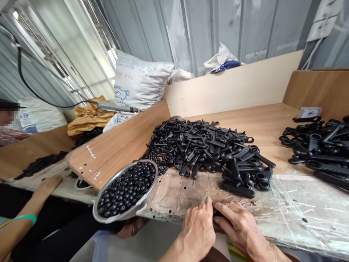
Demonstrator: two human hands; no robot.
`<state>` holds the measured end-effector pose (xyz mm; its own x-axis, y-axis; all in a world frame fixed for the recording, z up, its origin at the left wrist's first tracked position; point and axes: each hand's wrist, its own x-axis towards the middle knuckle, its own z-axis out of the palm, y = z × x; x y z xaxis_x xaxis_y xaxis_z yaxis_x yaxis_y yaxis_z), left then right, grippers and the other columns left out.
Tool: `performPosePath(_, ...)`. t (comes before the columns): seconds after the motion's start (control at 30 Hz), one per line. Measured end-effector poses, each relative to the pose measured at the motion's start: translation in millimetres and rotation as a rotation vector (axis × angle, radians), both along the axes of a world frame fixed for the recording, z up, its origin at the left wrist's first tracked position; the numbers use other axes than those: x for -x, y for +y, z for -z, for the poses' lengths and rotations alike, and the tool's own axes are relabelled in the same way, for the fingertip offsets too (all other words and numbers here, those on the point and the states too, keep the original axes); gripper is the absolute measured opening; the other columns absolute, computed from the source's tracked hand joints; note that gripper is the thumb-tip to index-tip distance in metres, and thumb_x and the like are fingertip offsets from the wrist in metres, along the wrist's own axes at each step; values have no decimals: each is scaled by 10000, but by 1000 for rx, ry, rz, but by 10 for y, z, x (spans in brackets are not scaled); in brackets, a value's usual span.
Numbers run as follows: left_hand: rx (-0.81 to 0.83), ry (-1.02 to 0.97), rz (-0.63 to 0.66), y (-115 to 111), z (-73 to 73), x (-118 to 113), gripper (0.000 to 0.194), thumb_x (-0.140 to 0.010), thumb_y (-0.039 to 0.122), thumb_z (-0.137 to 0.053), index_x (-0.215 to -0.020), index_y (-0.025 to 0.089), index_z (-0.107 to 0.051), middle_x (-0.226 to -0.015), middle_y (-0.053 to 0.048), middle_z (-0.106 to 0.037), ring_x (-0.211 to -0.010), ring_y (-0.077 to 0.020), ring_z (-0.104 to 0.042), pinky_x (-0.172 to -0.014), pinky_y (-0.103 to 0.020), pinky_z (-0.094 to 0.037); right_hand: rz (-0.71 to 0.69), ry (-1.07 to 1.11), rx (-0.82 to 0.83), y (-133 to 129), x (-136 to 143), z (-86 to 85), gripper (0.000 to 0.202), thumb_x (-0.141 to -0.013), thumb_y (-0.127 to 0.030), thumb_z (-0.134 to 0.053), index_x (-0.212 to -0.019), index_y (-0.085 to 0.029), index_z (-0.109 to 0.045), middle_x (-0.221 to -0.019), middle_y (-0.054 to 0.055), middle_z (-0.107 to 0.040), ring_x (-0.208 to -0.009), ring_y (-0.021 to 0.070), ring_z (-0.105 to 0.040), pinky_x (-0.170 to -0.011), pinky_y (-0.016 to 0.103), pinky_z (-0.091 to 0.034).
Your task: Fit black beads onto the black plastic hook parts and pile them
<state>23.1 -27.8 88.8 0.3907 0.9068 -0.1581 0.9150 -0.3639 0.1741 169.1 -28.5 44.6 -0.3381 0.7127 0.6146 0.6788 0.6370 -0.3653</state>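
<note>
Hands, left and right, pinch a black part at the bench edge

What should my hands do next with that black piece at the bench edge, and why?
Probably lift the left hand toward the bowl of black beads: both hands pinch one black part, right hand included, with no bead visible on it.

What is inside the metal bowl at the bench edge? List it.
The metal bowl is filled with small round black beads, heaped nearly to the rim. Only the top layer shows; the bowl's bottom and anything beneath the beads is covered.
</note>
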Motion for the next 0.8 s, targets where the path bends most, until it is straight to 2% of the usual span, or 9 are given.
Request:
performPosePath(0.17, 14, -111, 55, -57, 118, -48, 620, -709, 132, -391, -1328, 106, -422, -1155, -125, -626, -1015, -289, -597, -905, -435, -472, -131, 57, 153, -117, -168, -119, 218, -833, -133, -405, -945, -166, -589, -744, 46, -655, -685, 157, -616, -628, 226, -481)
performPosePath(0.23, 16, -213, 101, -32, 74, -56, 661, -696, 215, -462, -1344, 108, -390, -1123, -95, -647, -988, -249, -614, -886, -356, -490, -131, 71, 199, -205, -347, -221, 205, -865, -178, -406, -898, -173, -608, -715, 39, -643, -648, 142, -599, -605, 210, -459)
performPosePath(0.3, -24, -402, 122, 92, -17, -16, 675, -745, 364, -487, -1358, 115, -355, -1082, -63, -651, -977, -183, -611, -854, -247, -486, -52, 120, 256, -253, -584, -349, 189, -868, -217, -442, -848, -184, -627, -703, 24, -641, -626, 124, -590, -588, 193, -442)
performPosePath(0.37, -177, -518, -23, 331, -103, 50, 673, -777, 519, -420, -1325, 129, -404, -1111, -67, -631, -1036, -198, -578, -878, -269, -467, 143, 163, 257, -228, -889, -480, 154, -833, -242, -500, -819, -194, -646, -665, -2, -640, -592, 109, -584, -567, 179, -431)
performPosePath(0.43, -299, -453, -209, 622, -148, 101, 724, -749, 575, -353, -1280, 93, -451, -1129, -119, -615, -996, -260, -586, -872, -354, -467, 416, 172, 196, -135, -1271, -609, 131, -776, -269, -554, -772, -197, -664, -586, -25, -624, -533, 105, -567, -531, 179, -419)
performPosePath(0.5, -311, -228, -256, 873, -149, 120, 733, -784, 529, -243, -1290, 31, -423, -1209, -176, -569, -1081, -314, -537, -920, -412, -425, 669, 183, 131, 3, -1709, -750, 154, -744, -303, -579, -763, -187, -679, -564, -17, -628, -518, 120, -566, -506, 196, -408)
performPosePath(0.57, -286, -67, -237, 1030, -127, 109, 702, -811, 465, -198, -1278, -7, -429, -1225, -196, -558, -1149, -342, -481, -953, -430, -391, 891, 211, 72, 158, -2167, -917, 223, -737, -352, -589, -807, -165, -690, -600, 14, -651, -542, 145, -580, -494, 215, -395)
performPosePath(0.7, -257, 1, -207, 1105, -110, 23, 581, -856, 378, -228, -1241, 19, -476, -1151, -175, -607, -1081, -334, -535, -917, -422, -415, 1279, 222, 0, 384, -2972, -1315, 368, -775, -402, -533, -934, -112, -694, -824, 125, -697, -764, 223, -632, -603, 273, -405)
performPosePath(0.8, -270, 34, -245, 1070, -154, -63, 487, -896, 295, -226, -1217, 40, -489, -1124, -177, -613, -1040, -312, -575, -877, -408, -442, 1423, 170, 38, 410, -3352, -1539, 558, -824, -477, -394, -1022, -39, -677, -894, 230, -666, -874, 283, -631, -588, 333, -355)
